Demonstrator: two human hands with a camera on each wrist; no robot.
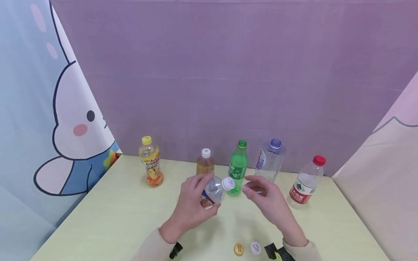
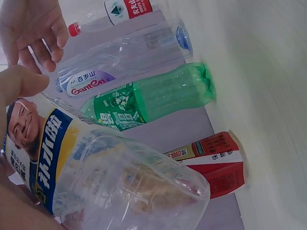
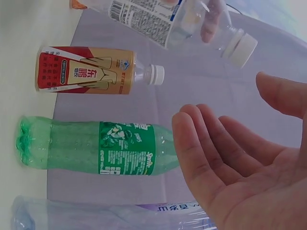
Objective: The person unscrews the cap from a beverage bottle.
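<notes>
My left hand grips a clear plastic bottle round its labelled middle. The label is white, blue and yellow with a person printed on it. In the head view the bottle leans to the right, and its white cap is on the neck. To the right of that cap, my right hand hovers with relaxed, slightly bent fingers. In the right wrist view a gap shows between its fingertips and the cap, and nothing is held.
Behind the hands stand a yellow-capped bottle, a red-and-gold bottle, a green Sprite bottle, a blue-capped clear bottle and a red-capped water bottle. A yellow disc and a white disc lie on the table near the front.
</notes>
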